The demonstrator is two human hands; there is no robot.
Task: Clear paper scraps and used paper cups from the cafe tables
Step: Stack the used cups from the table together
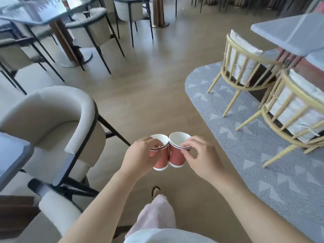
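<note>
I hold two small stacks of red paper cups with white insides out in front of me, above the wooden floor. My left hand [140, 155] grips the left cup stack [162, 161] around its rim and side. My right hand [199, 155] pinches the rim of the right cup stack [176, 156] with fingertips. The two stacks touch side by side, both upright and slightly tilted. Each stack shows doubled rims. No paper scraps are visible.
A cream armchair [52, 120] and a grey table edge [10, 155] stand at my left. Yellow wooden chairs [245, 64] and a grey table [289, 32] sit on a patterned rug [245, 137] at right. More chairs and a glass table [35, 13] stand further back.
</note>
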